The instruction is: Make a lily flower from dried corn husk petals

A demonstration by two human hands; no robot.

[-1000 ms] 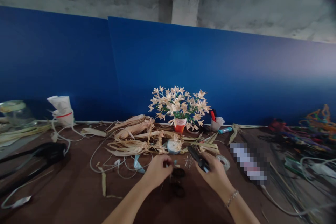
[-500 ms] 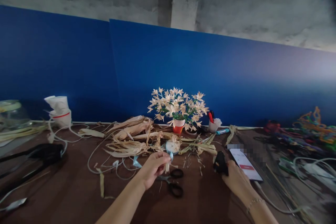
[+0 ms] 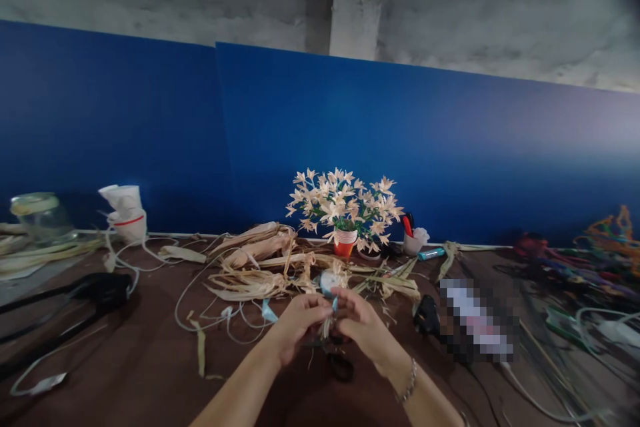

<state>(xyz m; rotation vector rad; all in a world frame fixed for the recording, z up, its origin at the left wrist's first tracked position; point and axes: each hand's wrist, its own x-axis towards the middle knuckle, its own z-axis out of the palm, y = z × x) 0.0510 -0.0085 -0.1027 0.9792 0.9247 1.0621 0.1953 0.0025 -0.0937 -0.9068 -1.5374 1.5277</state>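
My left hand (image 3: 299, 327) and my right hand (image 3: 363, 327) meet at the middle of the brown table top (image 3: 150, 347). Their fingertips pinch a small bundle of dried husk strips (image 3: 326, 327) with a bit of pale blue tape (image 3: 335, 303). Just beyond my fingers sits a round roll of pale tape (image 3: 327, 283). Black-handled scissors (image 3: 341, 367) lie partly hidden under my wrists. To the right of my right hand rests a black tool (image 3: 427, 315), possibly a glue gun.
A heap of dried corn husks (image 3: 250, 273) and white cables (image 3: 200, 307) lie left of my hands. Behind stands a husk-flower bouquet in an orange paper cup (image 3: 345, 242). A pixelated phone (image 3: 475, 320) lies right; tangled wires and colourful craft strands lie beyond.
My right hand has let go of the black tool, which now lies on the table. That hand has moved left to join my left hand on the small bundle, now covering most of the scissors.
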